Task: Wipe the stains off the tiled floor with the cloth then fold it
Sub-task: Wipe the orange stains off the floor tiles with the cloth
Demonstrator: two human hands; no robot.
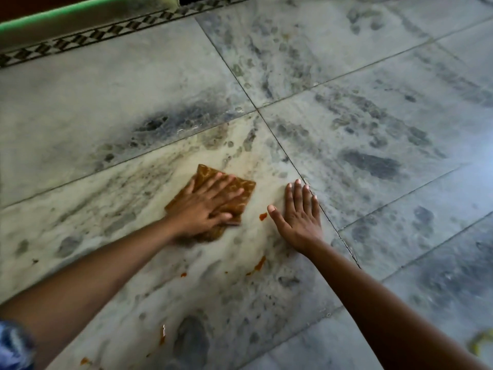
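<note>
— Marbled floor tiles [346,124]; where's the cloth [240,186]?
— Under my left hand [205,206], fingers straight, pressing it. My right hand [298,212] lies flat on tile beside. One cloth, two hands, one orange stain [263,216] between them.

A single wide-angle view from the person's head looks forward and steeply down onto the floor [373,124]. It sits close: both forearms enter from the bottom corners and reach to mid-frame, where the left hand [202,209] and right hand [298,217] lie just below centre. Tile joints cross the frame diagonally, and a patterned border [80,40] marks the far edge at top left.
</note>
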